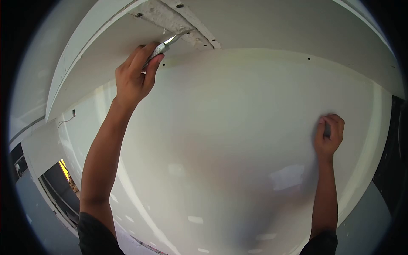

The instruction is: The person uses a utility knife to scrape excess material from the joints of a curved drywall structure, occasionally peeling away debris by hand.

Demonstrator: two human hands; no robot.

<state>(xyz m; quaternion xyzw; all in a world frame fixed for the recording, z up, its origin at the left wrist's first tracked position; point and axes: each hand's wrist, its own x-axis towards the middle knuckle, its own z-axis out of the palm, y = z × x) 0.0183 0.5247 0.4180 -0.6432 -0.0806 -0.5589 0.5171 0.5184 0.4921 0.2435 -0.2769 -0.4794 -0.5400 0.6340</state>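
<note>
My left hand (137,75) is raised to the upper left, its fingers closed around the silver handle of a utility knife (158,52). The knife's thin blade reaches up to the right and meets the rough, whitish joint strip (170,18) in the overhead panel. Small crumbs show along that strip. In front of the glossy white wall, my right hand (329,135) is held up on the right, with thumb and fingertips brought together in a loose loop. Anything between those fingertips is too small or hidden to make out.
The pale overhead panel (272,25) meets the white wall (238,110) along a curved-looking corner. Dark screw spots dot both. A small wire (67,120) sticks out of the wall at left. Lower left, a dark opening (59,187) shows beside grey panels.
</note>
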